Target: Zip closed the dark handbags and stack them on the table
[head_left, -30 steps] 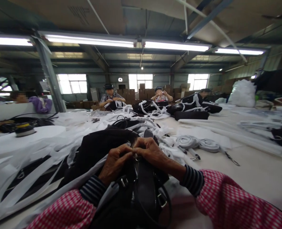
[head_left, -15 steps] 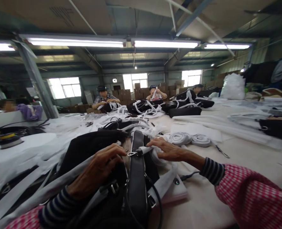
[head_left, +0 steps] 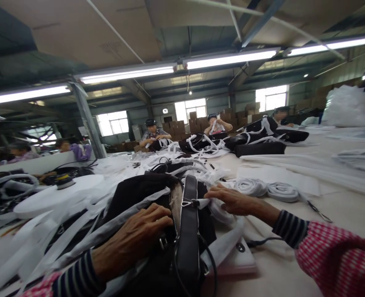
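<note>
A black handbag with two silver zips lies in front of me, its left zip open on a beige lining. My left hand has its fingers curled over the bag's left side, beside that opening; the fingertips are partly hidden. In my right hand, the fingers pinch a strap wrapped in white tissue on the bag's right side. From the strap's end a silver snap hook lies across the dark middle panel. A thin black cord loops over the bag's front right.
Right of the bag lie a white-and-pink device with a cable and wrapped strap coils. White wrapping strips cover the left side. Black bags lie farther back, where co-workers sit.
My left hand has moved away from the snap hook, down along the bag's left edge. My right hand still holds the wrapped strap. The view has tilted and swung left.
</note>
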{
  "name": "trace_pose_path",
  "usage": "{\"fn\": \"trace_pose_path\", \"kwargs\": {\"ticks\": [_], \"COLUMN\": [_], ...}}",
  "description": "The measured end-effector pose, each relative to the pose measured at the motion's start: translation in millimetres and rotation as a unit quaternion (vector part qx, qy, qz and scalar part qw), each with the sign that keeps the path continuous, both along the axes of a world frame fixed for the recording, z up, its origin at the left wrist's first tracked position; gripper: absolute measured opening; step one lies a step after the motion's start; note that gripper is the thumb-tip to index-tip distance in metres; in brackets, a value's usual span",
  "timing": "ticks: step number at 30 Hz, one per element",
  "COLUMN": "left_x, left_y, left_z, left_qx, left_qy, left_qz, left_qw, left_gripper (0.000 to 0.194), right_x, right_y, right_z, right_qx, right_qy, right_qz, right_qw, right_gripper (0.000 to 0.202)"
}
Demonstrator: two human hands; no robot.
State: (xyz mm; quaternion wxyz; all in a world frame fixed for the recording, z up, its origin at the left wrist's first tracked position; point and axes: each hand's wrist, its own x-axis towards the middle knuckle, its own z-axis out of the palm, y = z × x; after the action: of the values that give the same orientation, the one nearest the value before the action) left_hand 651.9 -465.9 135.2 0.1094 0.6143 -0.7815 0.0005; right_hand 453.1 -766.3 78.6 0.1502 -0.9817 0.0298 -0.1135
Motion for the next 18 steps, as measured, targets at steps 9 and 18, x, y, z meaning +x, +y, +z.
{"fn": "trace_pose_path", "kwargs": {"ticks": [9,18], "left_x": [98.2,103.9], "left_y": [88.8,157.0], "left_z": [-52.0,-87.1], "left_qx": [-0.178,-0.190], "left_qy": [-0.114,0.108], "left_qz": [0.292,0.412], "left_qw": [0.933,0.885], "left_gripper": [0.050,0.054], "right_x": [-15.4,30.5], "right_y": [16.4,83.4], "right_z": [45.3,104.5], "right_qx": [-0.026,0.364], "right_qy": [-0.005,-0.027], "right_qz": [-0.093,-0.074], "right_qw": [0.995,0.928], "right_gripper": [0.023,0.035]}}
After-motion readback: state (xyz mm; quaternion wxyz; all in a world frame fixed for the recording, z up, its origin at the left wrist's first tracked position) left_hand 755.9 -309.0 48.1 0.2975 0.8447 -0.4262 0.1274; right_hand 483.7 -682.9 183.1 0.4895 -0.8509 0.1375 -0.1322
